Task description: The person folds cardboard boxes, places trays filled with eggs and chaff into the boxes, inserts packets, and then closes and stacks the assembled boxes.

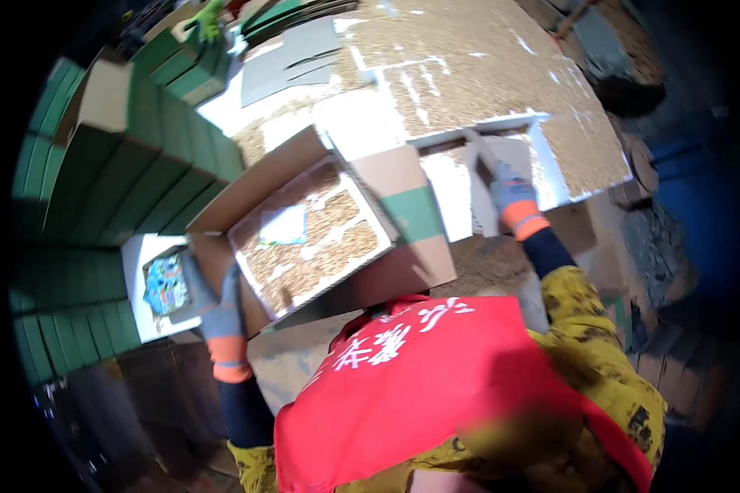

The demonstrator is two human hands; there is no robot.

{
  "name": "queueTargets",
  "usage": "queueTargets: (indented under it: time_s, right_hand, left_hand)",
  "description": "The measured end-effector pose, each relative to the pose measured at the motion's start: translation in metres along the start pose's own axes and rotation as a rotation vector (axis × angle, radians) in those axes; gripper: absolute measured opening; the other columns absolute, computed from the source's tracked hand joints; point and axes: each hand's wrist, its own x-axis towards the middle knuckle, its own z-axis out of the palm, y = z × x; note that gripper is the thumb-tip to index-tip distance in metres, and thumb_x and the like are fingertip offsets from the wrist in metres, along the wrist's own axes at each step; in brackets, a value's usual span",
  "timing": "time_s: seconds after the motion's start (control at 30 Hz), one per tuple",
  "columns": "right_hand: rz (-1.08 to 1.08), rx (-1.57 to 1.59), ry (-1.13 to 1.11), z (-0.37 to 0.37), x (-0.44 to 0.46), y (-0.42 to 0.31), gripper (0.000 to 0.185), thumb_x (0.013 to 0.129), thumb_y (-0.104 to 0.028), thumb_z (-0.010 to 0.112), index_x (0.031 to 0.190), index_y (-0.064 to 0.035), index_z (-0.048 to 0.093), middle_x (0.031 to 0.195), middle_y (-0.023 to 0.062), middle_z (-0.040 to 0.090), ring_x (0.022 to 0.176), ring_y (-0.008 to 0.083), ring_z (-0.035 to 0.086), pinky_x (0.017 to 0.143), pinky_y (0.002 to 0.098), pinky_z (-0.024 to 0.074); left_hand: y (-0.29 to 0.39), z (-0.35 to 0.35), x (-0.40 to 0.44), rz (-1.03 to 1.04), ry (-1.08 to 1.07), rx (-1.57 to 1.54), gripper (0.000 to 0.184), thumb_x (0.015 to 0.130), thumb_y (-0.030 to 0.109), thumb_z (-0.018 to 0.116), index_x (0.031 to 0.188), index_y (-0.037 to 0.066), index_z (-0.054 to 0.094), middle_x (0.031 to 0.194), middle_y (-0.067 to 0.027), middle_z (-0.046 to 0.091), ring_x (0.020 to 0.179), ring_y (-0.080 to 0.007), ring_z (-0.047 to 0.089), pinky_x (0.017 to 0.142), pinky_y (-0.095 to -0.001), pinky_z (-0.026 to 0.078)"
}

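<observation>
An open cardboard box (271, 185) stands tilted before me, with a white tray of brown grain-like pieces (312, 238) inside and a small white-and-blue packet (284, 225) on top of them. My left hand (215, 306), gloved in grey and orange, rests at the box's left side, thumb and fingers apart. My right hand (514, 197), in a matching glove, is closed on a grey cardboard sheet (501, 168) above a white-walled compartment (556, 164). Some of its fingers are hidden.
Green boxes (152, 156) are stacked at the left. A blue patterned packet (166, 285) lies by my left hand. Flat grey sheets (292, 62) and a broad layer of brown pieces (485, 57) are further back. A green-gloved hand (210, 20) of another person shows at the top left.
</observation>
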Motion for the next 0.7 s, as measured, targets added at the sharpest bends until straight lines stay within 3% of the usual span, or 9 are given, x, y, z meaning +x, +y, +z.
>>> queueTargets:
  time_s: [0.07,0.13,0.2,0.27,0.4,0.43,0.53,0.6,0.7]
  right_hand:
    - [-0.009,-0.114,-0.004,-0.095,-0.013,-0.042,0.035,0.088,-0.02,0.048,0.12,-0.0057,0.054,0.104,0.0155,0.062,0.093,0.0313,0.06,0.076,0.0419,0.0491]
    - [-0.406,0.026,0.61,-0.142,-0.033,-0.083,0.035,0.085,-0.017,0.053,0.12,-0.0098,0.056,0.105,0.0112,0.062,0.091,0.0304,0.06,0.074,0.0402,0.0498]
    - [-0.84,0.198,0.86,-0.196,-0.05,-0.149,0.047,0.078,-0.012,0.06,0.124,-0.0121,0.053,0.106,0.0076,0.062,0.09,0.0288,0.06,0.073,0.0392,0.0489]
    - [-1.226,0.2,0.914,-0.201,-0.06,-0.211,0.039,0.077,-0.017,0.059,0.116,-0.0125,0.059,0.102,0.0069,0.062,0.086,0.026,0.06,0.068,0.0357,0.0499]
    - [-1.463,-0.273,0.077,-0.125,-0.072,-0.299,0.021,0.075,-0.016,0.06,0.095,-0.0093,0.063,0.096,0.0067,0.062,0.089,0.0246,0.061,0.067,0.0344,0.0502]
    - [-1.455,-0.259,-0.056,-0.108,-0.069,-0.301,0.023,0.075,-0.02,0.061,0.094,-0.0083,0.062,0.094,0.0083,0.062,0.09,0.0265,0.061,0.069,0.0363,0.0501]
    - [-1.394,-0.218,-0.388,-0.096,-0.056,-0.3,0.039,0.078,-0.037,0.063,0.105,-0.0081,0.06,0.098,0.0133,0.063,0.093,0.0316,0.061,0.077,0.0412,0.0491]
    - [-1.263,-0.088,-0.51,-0.126,-0.059,-0.282,0.054,0.082,-0.052,0.059,0.118,-0.0124,0.058,0.102,0.0146,0.063,0.092,0.0322,0.062,0.082,0.0409,0.0479]
    - [-1.098,0.512,-0.167,-0.166,-0.054,-0.236,0.034,0.087,-0.022,0.055,0.118,-0.0103,0.06,0.098,0.0132,0.065,0.088,0.0248,0.064,0.08,0.0347,0.0498]
  left_hand:
    - [0.024,0.0,0.003,-0.009,0.016,-0.088,0.064,0.089,0.017,0.061,0.14,-0.004,0.03,0.144,-0.0196,0.033,0.129,-0.0286,0.037,0.107,-0.0322,0.028]
    - [0.027,-0.001,0.003,-0.249,-0.014,-0.469,0.053,0.091,0.017,0.057,0.135,-0.005,0.037,0.144,-0.0216,0.034,0.129,-0.0303,0.037,0.106,-0.0331,0.029]
    - [0.001,0.001,-0.004,0.012,-0.097,-0.313,0.048,0.094,0.015,0.05,0.134,-0.005,0.036,0.135,-0.0205,0.044,0.118,-0.0246,0.047,0.099,-0.0339,0.037]
    - [-0.013,0.015,-0.016,-0.206,0.019,-0.673,0.035,0.096,0.015,0.045,0.126,-0.004,0.047,0.129,-0.0156,0.049,0.115,-0.0225,0.049,0.096,-0.0326,0.041]
    - [-0.005,-0.019,-0.015,-0.232,-0.188,-0.838,0.036,0.099,0.017,0.038,0.127,-0.003,0.048,0.126,-0.0126,0.053,0.117,-0.0215,0.049,0.102,-0.0318,0.038]
    - [-0.024,-0.004,-0.02,-0.35,-0.009,-0.769,0.034,0.098,0.016,0.038,0.125,-0.001,0.051,0.12,-0.0124,0.057,0.114,-0.0202,0.052,0.102,-0.0312,0.038]
    - [-0.019,-0.002,-0.014,-0.328,-0.105,-0.916,0.035,0.099,0.016,0.038,0.128,0.0,0.048,0.123,-0.0125,0.055,0.114,-0.019,0.052,0.1,-0.0298,0.04]
    - [-0.011,-0.001,-0.013,-0.318,-0.157,-1.015,0.036,0.099,0.016,0.037,0.13,0.0,0.046,0.125,-0.0126,0.054,0.114,-0.0182,0.053,0.099,-0.0289,0.041]
    - [-0.013,-0.005,-0.013,0.0,-0.108,-0.962,0.039,0.099,0.016,0.039,0.135,0.002,0.04,0.129,-0.0125,0.051,0.118,-0.0193,0.05,0.098,-0.0291,0.042]
